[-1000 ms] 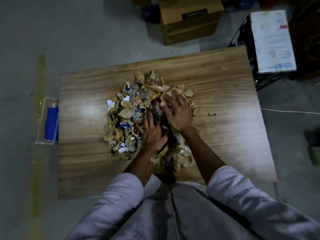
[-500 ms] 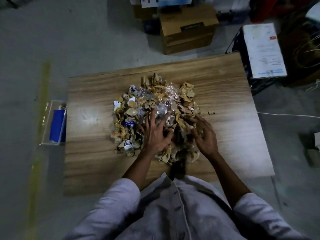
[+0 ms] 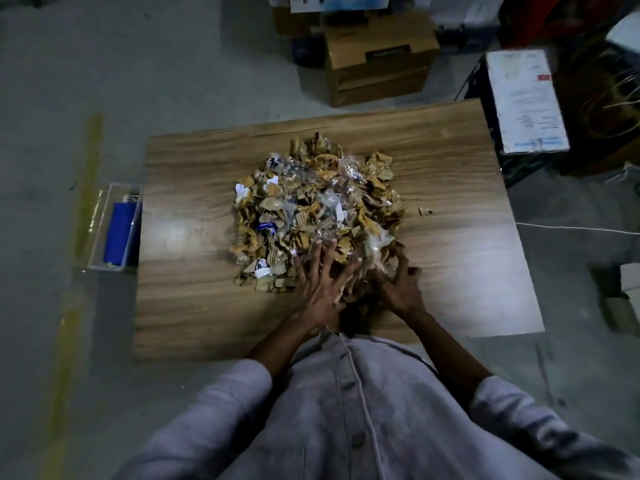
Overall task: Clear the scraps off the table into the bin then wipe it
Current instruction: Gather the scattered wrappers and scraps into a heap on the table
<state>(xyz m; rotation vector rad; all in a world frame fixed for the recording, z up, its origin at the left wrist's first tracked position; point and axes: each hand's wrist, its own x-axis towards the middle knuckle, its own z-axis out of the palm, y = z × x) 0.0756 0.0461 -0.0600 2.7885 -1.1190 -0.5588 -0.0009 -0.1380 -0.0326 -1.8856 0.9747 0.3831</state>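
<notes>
A heap of scraps (image 3: 311, 209), brown cardboard bits, clear plastic and white paper, lies in the middle of the wooden table (image 3: 194, 306). My left hand (image 3: 320, 289) rests with spread, straight fingers on the heap's near edge. Beside it, my right hand (image 3: 398, 287) digs curled fingers into the scraps at the near right corner of the heap. One stray scrap (image 3: 425, 212) lies apart to the right. A clear bin (image 3: 100, 237) with something blue inside stands on the floor against the table's left edge.
Cardboard boxes (image 3: 377, 64) stand on the floor beyond the far table edge. A dark crate topped by a white printed sheet (image 3: 526, 102) sits off the far right corner. A white cable (image 3: 571, 228) runs across the floor to the right.
My right hand has come off the top of the heap and moved down to its near right corner, fingers now curled. My left hand stays at the near edge, fingers spread wider.
</notes>
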